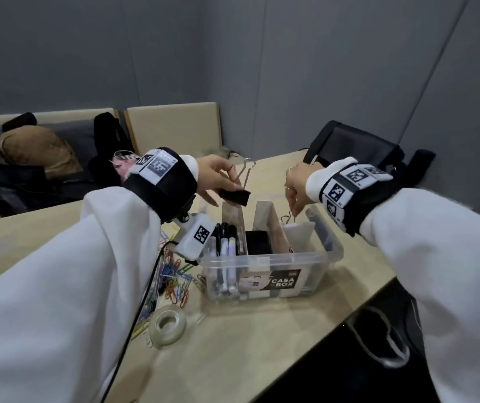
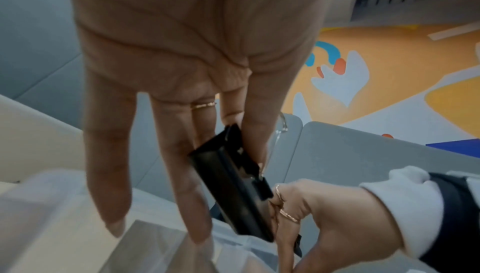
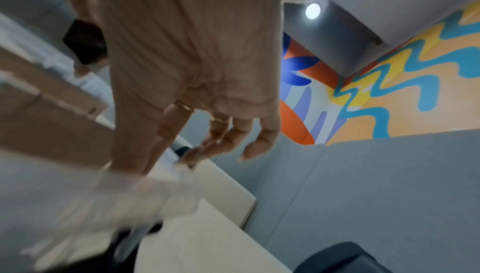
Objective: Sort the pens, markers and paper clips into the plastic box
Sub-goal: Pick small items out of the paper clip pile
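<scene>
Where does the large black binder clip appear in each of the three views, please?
Head: large black binder clip sits above the plastic box, pinched by the left hand.
Left wrist: centre, running down-right, clip below the fingers.
Right wrist: only a blurred dark shape at upper left; I cannot tell if it is the clip.
Shared landmark: the right hand.

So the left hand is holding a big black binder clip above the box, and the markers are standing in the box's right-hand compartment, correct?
Not quite. The left hand does hold the black binder clip above the plastic box, but the markers stand in its left-hand compartment, not the right. The head view shows this.
</scene>
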A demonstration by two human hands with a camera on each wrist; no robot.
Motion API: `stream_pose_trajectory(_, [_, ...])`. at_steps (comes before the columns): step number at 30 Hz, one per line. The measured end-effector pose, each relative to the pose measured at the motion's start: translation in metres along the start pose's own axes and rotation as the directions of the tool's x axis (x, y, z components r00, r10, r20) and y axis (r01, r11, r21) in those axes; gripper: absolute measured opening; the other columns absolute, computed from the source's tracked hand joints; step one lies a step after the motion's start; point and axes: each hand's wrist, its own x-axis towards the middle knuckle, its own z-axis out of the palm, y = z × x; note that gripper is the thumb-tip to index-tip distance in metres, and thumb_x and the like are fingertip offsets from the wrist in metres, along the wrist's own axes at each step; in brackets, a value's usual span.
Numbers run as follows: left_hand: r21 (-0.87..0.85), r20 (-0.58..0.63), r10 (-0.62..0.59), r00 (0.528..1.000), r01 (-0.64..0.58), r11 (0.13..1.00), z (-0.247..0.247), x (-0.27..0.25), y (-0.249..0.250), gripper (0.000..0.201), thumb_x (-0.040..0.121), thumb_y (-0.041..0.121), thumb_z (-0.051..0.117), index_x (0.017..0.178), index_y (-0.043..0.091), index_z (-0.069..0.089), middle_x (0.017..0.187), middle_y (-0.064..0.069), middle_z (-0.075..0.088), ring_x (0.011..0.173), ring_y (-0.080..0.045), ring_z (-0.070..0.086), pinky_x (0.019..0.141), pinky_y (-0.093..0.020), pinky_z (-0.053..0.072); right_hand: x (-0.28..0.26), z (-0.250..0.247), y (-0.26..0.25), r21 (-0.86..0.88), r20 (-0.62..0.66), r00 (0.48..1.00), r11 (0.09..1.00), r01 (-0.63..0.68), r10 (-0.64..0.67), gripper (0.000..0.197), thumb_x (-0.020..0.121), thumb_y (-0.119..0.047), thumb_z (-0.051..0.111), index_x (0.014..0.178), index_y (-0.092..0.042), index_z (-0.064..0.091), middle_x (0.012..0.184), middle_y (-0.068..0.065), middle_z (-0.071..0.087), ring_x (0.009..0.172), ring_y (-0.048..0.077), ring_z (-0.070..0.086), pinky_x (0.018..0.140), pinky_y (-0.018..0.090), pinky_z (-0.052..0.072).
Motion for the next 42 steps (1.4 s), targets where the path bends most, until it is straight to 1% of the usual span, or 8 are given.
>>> stream_pose_trajectory(6, [-0.011, 0.065, -0.012, 0.998, 0.012, 1.0, -0.001, 0.002, -0.01, 0.019, 0.086, 0.008, 0.064, 0.072, 0.012, 0.052, 0.074, 0.0, 0.063, 0.065, -0.011, 0.06, 0.073, -0.042, 0.057, 0.01, 0.018, 0.0, 0.015, -0.135, 0.991, 1.0, -0.012, 0.014, 0.022, 0.063, -0.042, 0.085, 0.072, -0.026, 0.074, 0.107, -0.007, 0.044, 0.111, 0.016, 0.038, 0.085, 0.04, 0.042])
stream_pose_trajectory(12, [-0.066, 0.137, -0.034, 0.99, 0.043, 0.997, -0.002, 0.0, -0.011, 0.015, 0.087, 0.003, 0.061, 0.076, 0.005, 0.051, 0.078, -0.006, 0.069, 0.073, -0.025, 0.069, 0.059, -0.036, 0.06, 0.015, 0.034, -0.001, -0.018, -0.217, 0.976, 1.0, 0.025, -0.028, 0.019, 0.065, -0.04, 0.084, 0.073, -0.026, 0.074, 0.101, -0.009, 0.042, 0.11, 0.017, 0.039, 0.084, 0.038, 0.035])
stream_pose_trajectory(19, [-0.176, 0.152, -0.044, 0.987, 0.071, 0.982, 0.002, -0.002, -0.012, 0.019, 0.086, -0.008, 0.055, 0.073, 0.003, 0.049, 0.066, -0.008, 0.062, 0.055, -0.015, 0.066, 0.053, -0.029, 0.058, 0.002, 0.015, 0.013, 0.102, -0.349, 0.937, 0.993, 0.053, -0.014, 0.02, 0.067, -0.046, 0.08, 0.08, -0.033, 0.075, 0.114, -0.007, 0.047, 0.115, 0.018, 0.038, 0.09, 0.039, 0.036])
stream_pose_trajectory(21, [-0.172, 0.156, -0.037, 0.987, 0.064, 0.983, 0.001, -0.001, -0.012, 0.018, 0.086, -0.008, 0.056, 0.073, 0.003, 0.05, 0.071, -0.011, 0.063, 0.057, -0.016, 0.067, 0.054, -0.028, 0.058, -0.003, 0.007, 0.014, 0.316, -0.458, 0.889, 0.933, 0.172, -0.008, 0.012, 0.072, -0.037, 0.078, 0.083, -0.039, 0.072, 0.114, -0.003, 0.046, 0.113, 0.018, 0.042, 0.092, 0.036, 0.038])
stream_pose_trajectory(24, [-0.164, 0.15, -0.029, 0.988, 0.053, 0.985, 0.001, -0.001, -0.011, 0.018, 0.086, -0.006, 0.058, 0.073, 0.003, 0.05, 0.075, -0.013, 0.062, 0.059, -0.016, 0.067, 0.058, -0.032, 0.06, -0.013, -0.011, 0.009, 0.617, -0.483, 0.874, 0.688, 0.382, -0.052, 0.02, 0.077, -0.028, 0.073, 0.094, -0.039, 0.073, 0.108, -0.003, 0.06, 0.097, 0.01, 0.059, 0.091, 0.027, 0.047])
stream_pose_trajectory(31, [-0.078, 0.139, 0.025, 0.99, -0.014, 0.997, 0.005, -0.002, -0.003, 0.014, 0.083, 0.0, 0.064, 0.074, 0.004, 0.055, 0.079, -0.013, 0.064, 0.067, -0.017, 0.067, 0.067, -0.031, 0.06, -0.028, -0.022, -0.014, 0.734, -0.52, 0.85, 0.463, 0.497, -0.089, 0.019, 0.077, -0.015, 0.079, 0.092, -0.004, 0.076, 0.078, 0.011, 0.074, 0.067, 0.014, 0.073, 0.064, 0.021, 0.058])
stream_pose_trajectory(35, [-0.063, 0.146, -0.004, 0.989, 0.013, 0.998, 0.005, -0.003, -0.003, 0.012, 0.081, 0.007, 0.069, 0.082, 0.006, 0.057, 0.087, -0.015, 0.067, 0.076, -0.02, 0.068, 0.071, -0.033, 0.06, -0.032, -0.028, -0.006, 0.727, -0.479, 0.873, 0.513, 0.456, -0.097, 0.012, 0.079, -0.01, 0.077, 0.087, -0.002, 0.075, 0.075, 0.01, 0.074, 0.065, 0.013, 0.073, 0.065, 0.022, 0.059])
stream_pose_trajectory(42, [-0.013, 0.065, -0.081, 0.995, 0.082, 0.997, 0.002, -0.004, -0.017, 0.04, 0.081, 0.025, 0.07, 0.112, 0.001, 0.06, 0.098, -0.011, 0.067, 0.083, -0.016, 0.063, 0.073, -0.02, 0.055, -0.03, -0.029, 0.039, 0.59, -0.42, 0.906, 0.772, 0.235, 0.045, 0.002, 0.08, -0.013, 0.076, 0.079, -0.011, 0.076, 0.07, 0.004, 0.074, 0.064, 0.011, 0.071, 0.067, 0.023, 0.059])
